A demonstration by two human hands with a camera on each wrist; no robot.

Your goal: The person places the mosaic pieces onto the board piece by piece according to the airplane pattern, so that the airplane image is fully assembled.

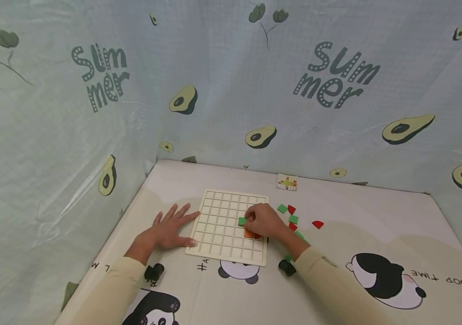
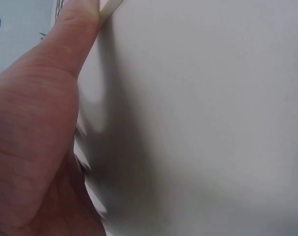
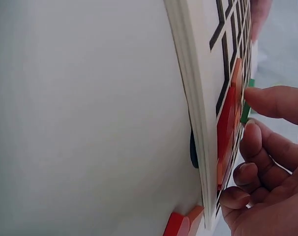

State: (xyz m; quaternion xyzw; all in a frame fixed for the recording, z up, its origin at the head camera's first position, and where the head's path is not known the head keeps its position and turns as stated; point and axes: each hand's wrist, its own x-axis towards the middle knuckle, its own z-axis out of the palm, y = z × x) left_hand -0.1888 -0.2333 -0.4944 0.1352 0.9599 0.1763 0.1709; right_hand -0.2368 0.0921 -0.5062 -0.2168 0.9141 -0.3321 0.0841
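Note:
A pale wooden grid board [image 1: 216, 225] lies on the table. My left hand [image 1: 169, 230] is spread beside it, its thumb and forefinger touching the left edge; in the left wrist view the thumb [image 2: 80, 29] reaches the board's rim. Over the board's right half, my right hand [image 1: 264, 220] pinches a green square tile [image 1: 242, 221] between thumb and forefinger. Just nearer than that tile, an orange tile [image 1: 248, 234] and a red tile [image 1: 257, 236] sit on the grid, partly covered by the hand. The right wrist view shows the red tile [image 3: 226, 115] near the board's edge.
Loose green tiles [image 1: 282, 208] and red quarter-round tiles [image 1: 317, 224] lie right of the board, some hidden by the right forearm. Behind them is a small pattern card [image 1: 287, 182]. Black wrist cameras [image 1: 154, 272] hang by both sleeves. A printed curtain [image 1: 223, 81] rises behind the table.

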